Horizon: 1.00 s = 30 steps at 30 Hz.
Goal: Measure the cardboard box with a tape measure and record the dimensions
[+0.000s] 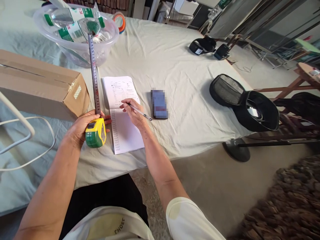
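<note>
While fingers [128, 101] hold pen [140, 112], table edge [185, 153] nearby

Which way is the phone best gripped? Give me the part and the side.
Likely by its two long edges, coming from above and the right: the phone lies flat on the cloth, longer than wide, and the pen in the right hand ends close to its left edge.
</note>
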Tool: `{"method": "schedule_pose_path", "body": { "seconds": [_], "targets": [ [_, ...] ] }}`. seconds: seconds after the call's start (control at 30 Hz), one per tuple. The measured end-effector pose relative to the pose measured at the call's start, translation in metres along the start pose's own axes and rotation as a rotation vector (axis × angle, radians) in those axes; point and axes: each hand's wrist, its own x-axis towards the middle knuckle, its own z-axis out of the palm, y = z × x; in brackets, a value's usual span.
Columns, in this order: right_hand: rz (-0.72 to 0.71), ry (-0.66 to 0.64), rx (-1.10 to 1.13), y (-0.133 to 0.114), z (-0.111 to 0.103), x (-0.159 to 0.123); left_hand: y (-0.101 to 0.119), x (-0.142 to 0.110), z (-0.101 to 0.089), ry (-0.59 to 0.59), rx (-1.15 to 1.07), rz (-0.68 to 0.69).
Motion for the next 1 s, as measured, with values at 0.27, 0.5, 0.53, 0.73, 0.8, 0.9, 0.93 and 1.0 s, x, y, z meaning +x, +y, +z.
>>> {"method": "schedule_pose_path", "body": {
  "seconds": [0.27, 0.5, 0.53, 0.73, 0.8, 0.9, 0.93, 1.0],
  "targets": [
    [0.021, 0.009, -0.072, -0.004, 0.0, -0.002, 0.0, 0.0, 0.001, 0.027, -0.005, 0.01],
    [0.004, 0.01, -0.082, -0.006, 0.0, -0.003, 0.001, -0.001, 0.003, 0.023, -0.003, 0.007],
    [-0.009, 0.006, -0.098, -0.005, 0.0, -0.003, 0.001, -0.001, 0.004, 0.019, -0.001, 0.006],
    [-0.038, 0.002, -0.342, 0.002, 0.0, 0.005, 0.002, -0.001, 0.002, 0.001, 0.005, 0.002],
    [-0.041, -0.025, -0.384, 0.005, 0.002, 0.007, 0.001, -0.001, 0.001, 0.0, 0.011, 0.014],
    [-0.056, -0.058, -0.401, 0.007, 0.003, 0.009, 0.0, 0.001, 0.001, -0.003, 0.028, 0.034],
    [-0.06, -0.059, -0.406, 0.008, 0.004, 0.009, 0.0, 0.001, 0.002, -0.004, 0.034, 0.042],
    [-0.064, -0.059, -0.414, 0.008, 0.004, 0.009, 0.002, 0.0, 0.005, -0.002, 0.05, 0.063]
  ]
}}
